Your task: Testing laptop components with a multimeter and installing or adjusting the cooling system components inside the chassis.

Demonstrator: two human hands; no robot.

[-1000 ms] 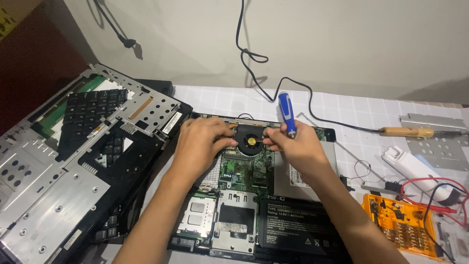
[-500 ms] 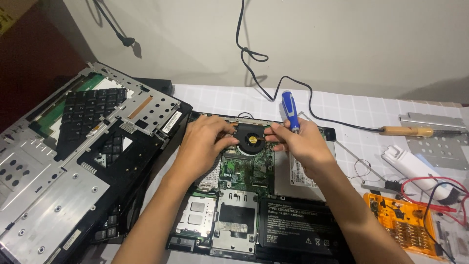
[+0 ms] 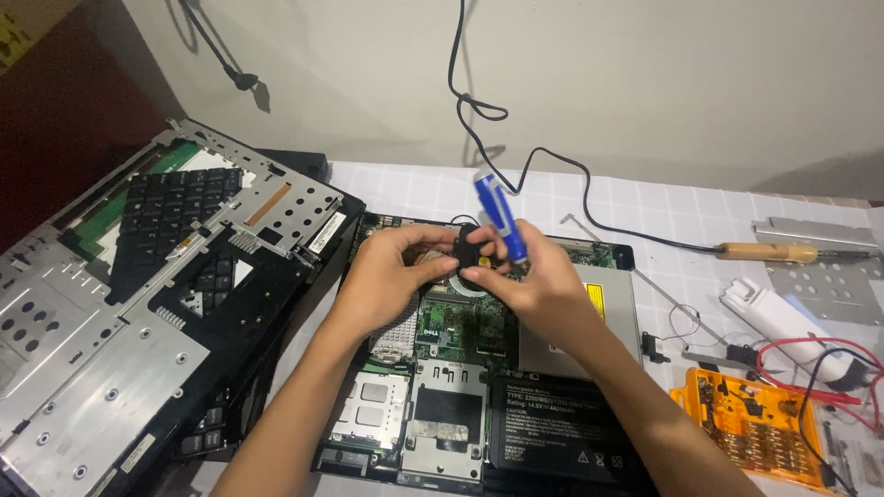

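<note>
While both hands pinch fan (image 3: 470,250) | left hand (image 3: 391,276) grips edge | right hand (image 3: 534,285) also clamps screwdriver (image 3: 500,214) | keep level above laptop (image 3: 460,387)

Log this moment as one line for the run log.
left hand: grips black cooling fan | right hand: holds fan, blue screwdriver | below: opened laptop base

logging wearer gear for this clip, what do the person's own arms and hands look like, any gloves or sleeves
Both arms are bare as far as the bottom edge of the picture: no sleeves show. The left hand and the right hand wear no gloves, and no rings, watch or wristbands can be seen. The fingernails look short and plain.
</note>
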